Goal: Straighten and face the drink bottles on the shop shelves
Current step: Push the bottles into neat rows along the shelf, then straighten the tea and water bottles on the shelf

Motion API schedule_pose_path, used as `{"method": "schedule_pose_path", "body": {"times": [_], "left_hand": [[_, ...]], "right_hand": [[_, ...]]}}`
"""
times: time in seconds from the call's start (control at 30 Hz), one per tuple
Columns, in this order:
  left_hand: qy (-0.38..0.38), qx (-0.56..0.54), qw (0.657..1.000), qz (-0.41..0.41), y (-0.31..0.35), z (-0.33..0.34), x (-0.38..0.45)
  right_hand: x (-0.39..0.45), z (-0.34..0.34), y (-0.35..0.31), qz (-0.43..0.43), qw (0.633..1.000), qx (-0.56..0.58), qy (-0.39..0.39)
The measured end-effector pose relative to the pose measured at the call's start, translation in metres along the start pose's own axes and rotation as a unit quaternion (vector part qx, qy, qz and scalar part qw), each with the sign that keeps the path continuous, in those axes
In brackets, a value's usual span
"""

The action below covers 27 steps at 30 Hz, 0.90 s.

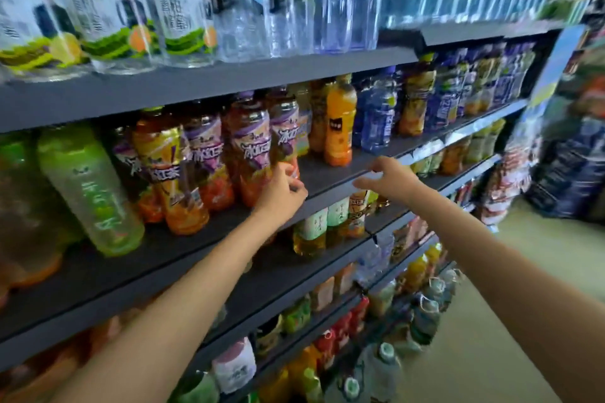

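I have both bare arms stretched forward and up, my left hand (282, 187) farther left with fingers curled in toward the thumb, my right hand (388, 177) just right of it, fingers bent loosely downward.
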State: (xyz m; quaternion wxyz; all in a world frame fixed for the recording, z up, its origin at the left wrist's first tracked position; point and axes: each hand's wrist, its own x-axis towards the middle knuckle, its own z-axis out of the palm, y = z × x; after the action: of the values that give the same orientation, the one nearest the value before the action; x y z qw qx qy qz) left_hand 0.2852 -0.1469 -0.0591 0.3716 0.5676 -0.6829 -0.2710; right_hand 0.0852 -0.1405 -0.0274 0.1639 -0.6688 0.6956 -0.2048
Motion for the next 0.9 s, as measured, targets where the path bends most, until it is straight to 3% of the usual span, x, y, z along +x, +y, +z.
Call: {"method": "schedule_pose_path", "body": {"times": [0.17,0.33,0.43,0.5,0.6,0.73,0.8,0.9], "left_hand": [[0.034,0.059,0.998,0.017,0.014,0.016,0.046],[0.073,0.084,0.993,-0.043,0.009,0.033,0.049],[0.092,0.091,0.989,-0.068,0.013,0.041,0.045],[0.105,0.081,0.987,-0.086,0.018,0.047,0.043],[0.093,0.029,0.99,-0.098,0.025,0.06,0.035],[0.021,-0.047,0.995,-0.08,0.03,0.068,0.019],[-0.003,-0.054,0.995,-0.089,0.024,0.057,0.005],[0.041,-0.069,0.988,-0.13,0.008,0.03,-0.028]], "right_hand": [[0.075,-0.007,0.018,-0.005,0.996,0.088,0.032],[0.148,0.012,0.006,-0.026,0.979,0.188,0.08],[0.178,0.02,0.007,-0.003,0.979,0.193,0.065],[0.187,0.015,0.011,-0.021,0.984,0.172,0.03],[0.173,-0.007,0.008,-0.133,0.975,0.164,-0.066],[0.12,-0.015,0.003,-0.307,0.882,0.185,-0.305],[0.097,-0.005,-0.005,-0.355,0.855,0.147,-0.347],[0.073,0.008,-0.036,-0.422,0.833,0.101,-0.343]]}}
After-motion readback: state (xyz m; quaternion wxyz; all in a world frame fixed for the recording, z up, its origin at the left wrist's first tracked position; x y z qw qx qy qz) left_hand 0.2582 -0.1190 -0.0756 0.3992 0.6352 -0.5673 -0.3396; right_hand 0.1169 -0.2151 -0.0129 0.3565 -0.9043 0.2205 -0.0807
